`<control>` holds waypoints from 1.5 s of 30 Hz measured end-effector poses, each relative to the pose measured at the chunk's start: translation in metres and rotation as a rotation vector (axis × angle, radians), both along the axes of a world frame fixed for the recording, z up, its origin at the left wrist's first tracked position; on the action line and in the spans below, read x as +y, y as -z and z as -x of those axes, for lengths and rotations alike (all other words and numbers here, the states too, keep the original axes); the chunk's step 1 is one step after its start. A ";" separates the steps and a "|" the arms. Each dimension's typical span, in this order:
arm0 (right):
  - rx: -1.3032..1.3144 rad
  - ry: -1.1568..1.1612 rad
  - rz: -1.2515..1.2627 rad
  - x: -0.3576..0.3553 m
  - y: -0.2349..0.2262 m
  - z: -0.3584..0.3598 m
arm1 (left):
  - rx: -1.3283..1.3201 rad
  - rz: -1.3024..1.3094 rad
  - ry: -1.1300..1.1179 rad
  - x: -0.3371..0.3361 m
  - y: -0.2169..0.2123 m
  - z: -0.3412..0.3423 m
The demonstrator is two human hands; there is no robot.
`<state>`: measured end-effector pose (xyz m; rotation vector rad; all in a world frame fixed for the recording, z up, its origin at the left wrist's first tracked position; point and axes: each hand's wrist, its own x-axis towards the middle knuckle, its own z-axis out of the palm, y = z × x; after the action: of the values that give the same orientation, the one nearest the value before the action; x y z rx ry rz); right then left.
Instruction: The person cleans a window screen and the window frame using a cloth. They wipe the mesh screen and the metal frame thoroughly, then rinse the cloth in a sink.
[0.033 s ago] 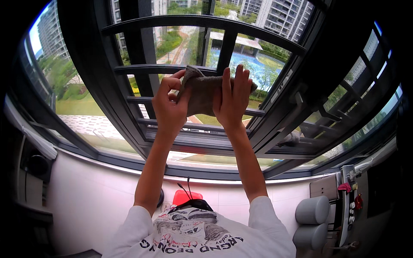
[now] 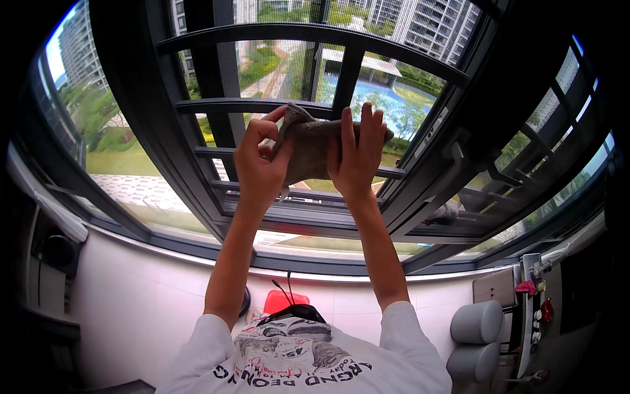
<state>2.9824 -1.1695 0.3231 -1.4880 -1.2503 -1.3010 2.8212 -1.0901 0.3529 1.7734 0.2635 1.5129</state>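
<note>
A grey-brown cloth (image 2: 308, 154) spans the gap between my two raised hands, in front of the dark window bars. My left hand (image 2: 260, 161) grips its left end, thumb and fingers pinched together, and a folded corner sticks up beside the fingertips. At the other end my right hand (image 2: 356, 154) holds the cloth against its palm with the fingers stretched upward. A bit of cloth pokes out past the little finger. Whether the cloth touches the bar (image 2: 256, 106) behind it I cannot tell.
A dark window frame (image 2: 157, 157) curves down on the left. To the right, a sash with a handle (image 2: 454, 154) stands at an angle. Below are a red stool-like object (image 2: 279, 301), grey cylindrical stools (image 2: 476, 322) and a shelf with small items (image 2: 535, 308).
</note>
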 end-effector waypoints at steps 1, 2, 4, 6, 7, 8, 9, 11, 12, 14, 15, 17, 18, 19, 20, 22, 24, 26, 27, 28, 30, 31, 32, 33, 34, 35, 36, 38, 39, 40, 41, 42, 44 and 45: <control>-0.035 -0.016 0.026 -0.006 0.006 -0.001 | -0.016 0.028 0.161 0.004 0.000 0.004; -0.070 -0.031 0.050 -0.013 0.011 -0.003 | -0.035 0.057 0.323 0.010 -0.001 0.005; -0.087 -0.073 0.032 -0.023 0.007 0.008 | -0.080 0.153 0.524 0.009 -0.004 0.007; -0.047 -0.163 0.088 -0.034 -0.002 0.010 | -0.022 0.106 0.471 0.003 -0.009 0.008; -0.021 -0.215 0.114 -0.038 -0.006 0.011 | 0.013 0.082 0.437 0.002 -0.011 0.010; 0.078 -0.296 0.194 -0.045 -0.013 0.013 | 0.029 0.032 0.388 0.001 -0.012 0.013; 0.252 -0.385 0.285 -0.052 -0.014 0.020 | 0.045 -0.017 0.338 -0.001 -0.012 0.017; 0.578 -0.536 0.461 -0.071 -0.021 0.031 | 0.027 -0.058 0.319 -0.007 -0.020 0.019; 0.691 -0.656 0.521 -0.080 -0.025 0.034 | 0.009 -0.043 0.337 -0.012 -0.024 0.020; 0.725 -0.793 0.482 -0.087 -0.024 0.035 | -0.003 -0.016 0.326 -0.021 -0.027 0.021; 0.675 -0.795 0.485 -0.090 -0.026 0.032 | -0.025 0.004 0.325 -0.023 -0.030 0.020; 0.831 -0.906 0.481 -0.095 -0.025 0.027 | -0.054 0.042 0.319 -0.028 -0.034 0.023; 0.909 -0.961 0.478 -0.098 -0.025 0.025 | -0.080 0.061 0.304 -0.028 -0.030 0.022; 0.949 -0.954 0.482 -0.101 -0.029 0.021 | -0.070 0.088 0.268 -0.029 -0.030 0.023; 0.989 -0.946 0.486 -0.103 -0.035 0.017 | -0.060 0.116 0.232 -0.031 -0.031 0.024; 1.038 -0.809 0.444 -0.104 -0.053 0.020 | -0.036 0.104 0.120 -0.029 -0.033 0.025; 0.693 -0.503 0.371 -0.098 -0.072 0.018 | -0.009 0.020 -0.027 -0.020 -0.042 0.017; 0.274 -0.194 0.204 -0.084 -0.095 0.013 | -0.027 -0.165 -0.280 -0.010 -0.057 0.007; 0.025 -0.029 0.077 -0.075 -0.107 0.010 | -0.034 -0.256 -0.401 -0.004 -0.065 0.000; -0.032 0.115 -0.015 -0.068 -0.118 0.010 | -0.020 -0.307 -0.448 0.006 -0.074 -0.006; -0.123 0.282 -0.121 -0.050 -0.133 0.003 | 0.047 -0.149 -0.449 0.004 -0.088 -0.015; -0.157 0.305 -0.176 -0.039 -0.136 -0.003 | 0.043 -0.126 -0.455 0.001 -0.098 -0.017; -0.091 0.296 -0.191 -0.030 -0.130 0.003 | -0.026 -0.099 -0.441 0.004 -0.099 -0.023; -0.027 0.289 -0.208 -0.022 -0.125 0.010 | -0.095 -0.071 -0.426 0.007 -0.099 -0.028; -0.037 0.201 -0.278 -0.009 -0.117 0.013 | -0.173 -0.025 -0.361 0.011 -0.095 -0.030; 0.005 0.158 -0.269 -0.005 -0.109 0.015 | -0.237 -0.038 -0.368 0.007 -0.092 -0.038; -0.006 0.151 -0.250 -0.003 -0.101 0.013 | -0.302 -0.051 -0.374 0.003 -0.090 -0.045; -0.017 0.119 -0.224 0.003 -0.086 0.015 | -0.380 -0.164 -0.385 0.011 -0.071 -0.055; -0.031 0.100 -0.223 0.007 -0.082 0.018 | -0.425 -0.254 -0.428 0.017 -0.065 -0.059; -0.042 0.087 -0.216 0.009 -0.075 0.019 | -0.466 -0.338 -0.465 0.021 -0.059 -0.063; -0.043 0.085 -0.230 0.014 -0.071 0.019 | -0.508 -0.423 -0.503 0.025 -0.054 -0.068; -0.044 0.081 -0.245 0.022 -0.070 0.017 | -0.466 -0.599 -0.602 0.032 -0.052 -0.073; -0.036 0.100 -0.225 0.037 -0.061 0.015 | -0.203 -0.708 -0.582 0.034 -0.041 -0.072; 0.081 0.204 -0.044 0.027 -0.052 0.021 | -0.055 -0.713 -0.586 0.028 -0.039 -0.068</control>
<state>2.9619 -1.1420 0.3751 -1.6539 -1.0324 -1.3756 2.8889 -1.0620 0.3920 2.3239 0.2452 2.2704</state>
